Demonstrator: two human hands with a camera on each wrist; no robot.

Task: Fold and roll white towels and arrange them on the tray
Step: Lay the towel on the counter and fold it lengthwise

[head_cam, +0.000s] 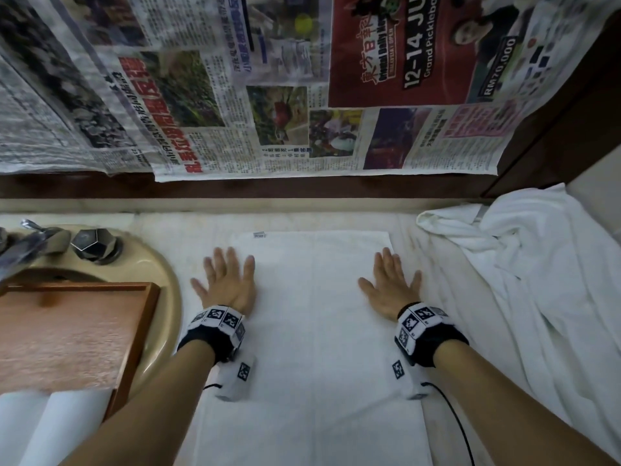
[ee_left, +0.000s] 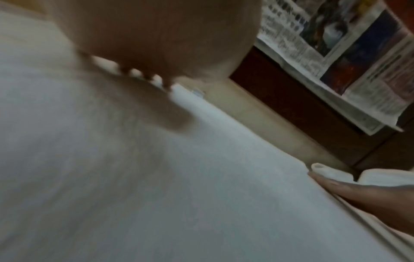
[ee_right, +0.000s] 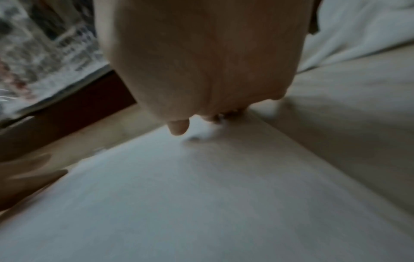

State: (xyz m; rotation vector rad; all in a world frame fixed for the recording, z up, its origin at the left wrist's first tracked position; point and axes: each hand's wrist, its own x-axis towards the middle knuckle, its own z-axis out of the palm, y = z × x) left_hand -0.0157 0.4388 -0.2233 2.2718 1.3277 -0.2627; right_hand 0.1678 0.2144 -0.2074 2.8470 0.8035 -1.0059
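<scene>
Both palms lie flat, fingers spread: left hand and right hand press the towel between them, likely smoothing it for folding.

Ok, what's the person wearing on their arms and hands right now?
Both forearms are bare, with no sleeves or gloves. The left hand and right hand each have a black wrist strap topped by white blocks printed with black square markers. A white camera unit hangs under each wrist. A black cable trails from the right one.
</scene>
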